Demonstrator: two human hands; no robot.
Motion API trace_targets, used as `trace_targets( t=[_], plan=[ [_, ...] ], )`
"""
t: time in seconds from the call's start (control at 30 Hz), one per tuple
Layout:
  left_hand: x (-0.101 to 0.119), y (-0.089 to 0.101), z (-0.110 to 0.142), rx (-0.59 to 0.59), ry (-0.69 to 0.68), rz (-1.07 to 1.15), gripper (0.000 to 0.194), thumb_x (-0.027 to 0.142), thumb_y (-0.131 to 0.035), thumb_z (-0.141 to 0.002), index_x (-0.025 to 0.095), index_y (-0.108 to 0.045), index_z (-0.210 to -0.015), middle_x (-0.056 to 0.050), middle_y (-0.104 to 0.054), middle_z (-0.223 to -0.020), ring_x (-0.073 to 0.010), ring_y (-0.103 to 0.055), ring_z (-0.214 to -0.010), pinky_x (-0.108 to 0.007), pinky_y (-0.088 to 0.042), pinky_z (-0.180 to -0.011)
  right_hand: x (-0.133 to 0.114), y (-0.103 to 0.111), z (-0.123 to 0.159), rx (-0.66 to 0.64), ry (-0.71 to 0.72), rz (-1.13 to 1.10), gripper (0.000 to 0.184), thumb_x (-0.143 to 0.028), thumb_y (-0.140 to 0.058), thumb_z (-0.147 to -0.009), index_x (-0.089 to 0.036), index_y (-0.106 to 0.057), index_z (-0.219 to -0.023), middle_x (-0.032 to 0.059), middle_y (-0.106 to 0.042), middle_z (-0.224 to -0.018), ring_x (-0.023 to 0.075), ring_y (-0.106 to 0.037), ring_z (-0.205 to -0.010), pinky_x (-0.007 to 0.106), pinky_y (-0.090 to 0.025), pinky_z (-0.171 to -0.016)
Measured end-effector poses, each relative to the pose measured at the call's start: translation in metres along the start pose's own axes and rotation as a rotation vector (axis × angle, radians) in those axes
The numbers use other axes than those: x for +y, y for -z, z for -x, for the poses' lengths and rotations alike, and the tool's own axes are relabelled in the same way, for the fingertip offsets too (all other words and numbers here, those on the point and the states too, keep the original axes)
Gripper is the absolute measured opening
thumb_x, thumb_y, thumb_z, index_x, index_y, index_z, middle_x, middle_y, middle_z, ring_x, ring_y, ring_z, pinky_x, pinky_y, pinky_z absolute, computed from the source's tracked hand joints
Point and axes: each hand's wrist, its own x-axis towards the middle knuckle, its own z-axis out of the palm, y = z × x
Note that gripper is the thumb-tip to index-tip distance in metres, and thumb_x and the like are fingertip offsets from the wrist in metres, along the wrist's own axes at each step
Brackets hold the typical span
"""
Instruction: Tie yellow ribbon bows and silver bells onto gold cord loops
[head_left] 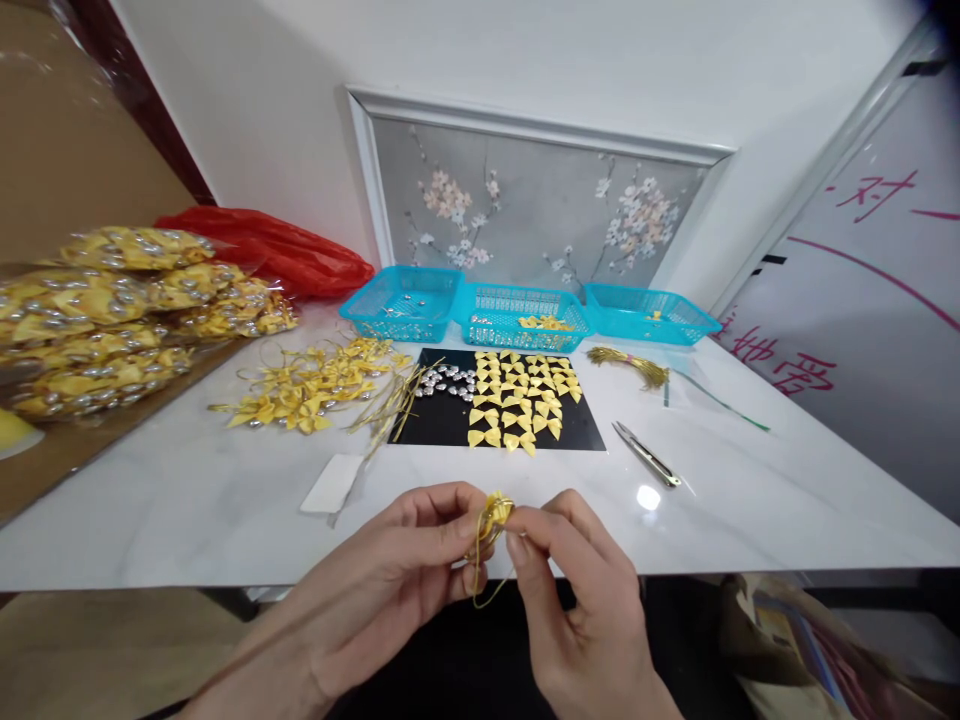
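Observation:
Just over the table's front edge, my left hand (427, 550) pinches a yellow ribbon bow (497, 512) between thumb and fingers. A thin gold cord (480, 598) loops down below the bow. My right hand (581, 580) is closed on the cord beside the bow, thumb and forefinger together; the exact grip point is partly hidden. Beyond the hands lies a black mat (435, 428) with rows of yellow bows (517, 400) and a cluster of silver beads (448, 380). Loose gold cords (390, 405) lie across the mat's left edge.
Finished-looking bows with beads (307, 395) are heaped at left, near stuffed clear bags (97, 310) and a red plastic bag (270, 250). Blue baskets (525, 318) line the back. Right of the mat are snips (646, 455) and a gold cord bundle (630, 365). A white card (330, 484) lies front left.

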Motion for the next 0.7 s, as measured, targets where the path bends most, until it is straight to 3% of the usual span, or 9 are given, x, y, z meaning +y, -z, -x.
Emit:
trace_targets(
  t=[0.27, 0.53, 0.7],
  plan=[
    [0.0025, -0.002, 0.0028, -0.002, -0.029, -0.079, 0.013, 0.024, -0.079, -0.08, 0.012, -0.072, -0.078, -0.002, -0.061, -0.075, -0.0112, -0.052, -0.069, -0.021, -0.045, -0.068, -0.0018, 0.0004, -0.0016, -0.025, -0.022, -0.005, 0.02, -0.009, -0.047, -0.096, -0.021, -0.063, -0.095, 0.0002, -0.051, -0.077, 0.0135, -0.053, -0.065, 0.028, -0.044, -0.058],
    [0.0016, 0.001, -0.0003, 0.033, 0.01, 0.055, 0.014, 0.019, -0.084, -0.074, 0.01, -0.073, -0.078, -0.003, -0.062, -0.077, -0.0101, -0.055, -0.068, -0.02, -0.048, -0.066, 0.0001, -0.0028, 0.0018, 0.01, -0.037, 0.007, 0.024, -0.013, -0.045, -0.097, -0.02, -0.067, -0.104, 0.0018, -0.052, -0.077, 0.0146, -0.055, -0.065, 0.027, -0.046, -0.055],
    [0.0008, 0.0025, -0.0003, 0.02, 0.011, 0.071, 0.012, 0.018, -0.083, -0.076, 0.01, -0.073, -0.077, -0.003, -0.061, -0.077, -0.0097, -0.055, -0.068, -0.02, -0.049, -0.066, -0.0006, -0.0007, 0.0014, -0.046, -0.042, -0.008, 0.025, -0.012, -0.043, -0.098, -0.02, -0.064, -0.109, 0.0023, -0.051, -0.081, 0.0147, -0.055, -0.067, 0.028, -0.045, -0.058]
  ],
)
